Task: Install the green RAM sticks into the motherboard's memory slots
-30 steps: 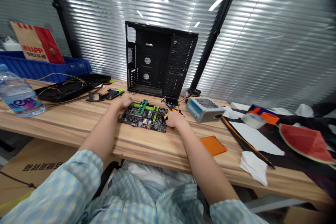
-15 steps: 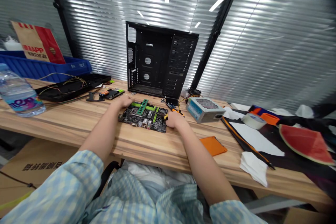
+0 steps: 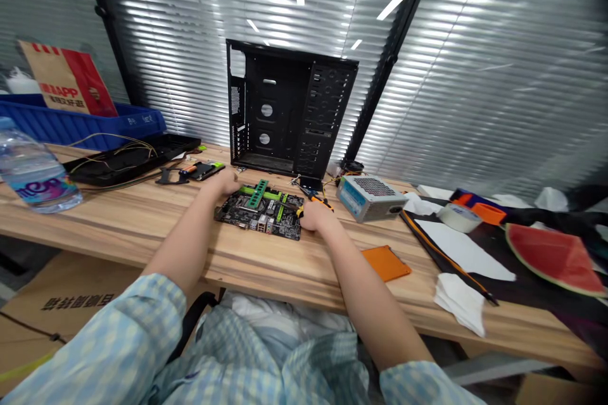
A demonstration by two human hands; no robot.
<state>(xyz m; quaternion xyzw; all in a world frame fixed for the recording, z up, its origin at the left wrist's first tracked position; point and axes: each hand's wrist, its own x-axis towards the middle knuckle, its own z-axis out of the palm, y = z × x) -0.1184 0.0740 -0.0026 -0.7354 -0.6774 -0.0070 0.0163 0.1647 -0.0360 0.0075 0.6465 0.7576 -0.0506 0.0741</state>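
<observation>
A black and green motherboard (image 3: 263, 220) lies flat on the wooden table, its port side facing me. At its far left corner is my left hand (image 3: 227, 182), fingers closed on the edge and partly hidden. A green memory stick (image 3: 258, 193) rests slanted across the board. By the board's right edge, my right hand (image 3: 311, 216) is closed around a screwdriver (image 3: 299, 211) with a yellow and black handle; its thin shaft seems to point left over the board. Just beyond that hand lies an orange and black tool (image 3: 325, 204), partly covered.
Behind the board stands an open black computer case (image 3: 280, 101). A power supply (image 3: 370, 197) and an orange drive-shaped plate (image 3: 387, 264) are to the right, with tape (image 3: 460, 218) and watermelon (image 3: 555, 256) farther over. A water bottle (image 3: 38, 171) and blue bin (image 3: 137, 119) occupy the left.
Both hands and the motherboard stay practically in place. The view has shifted very slightly.
</observation>
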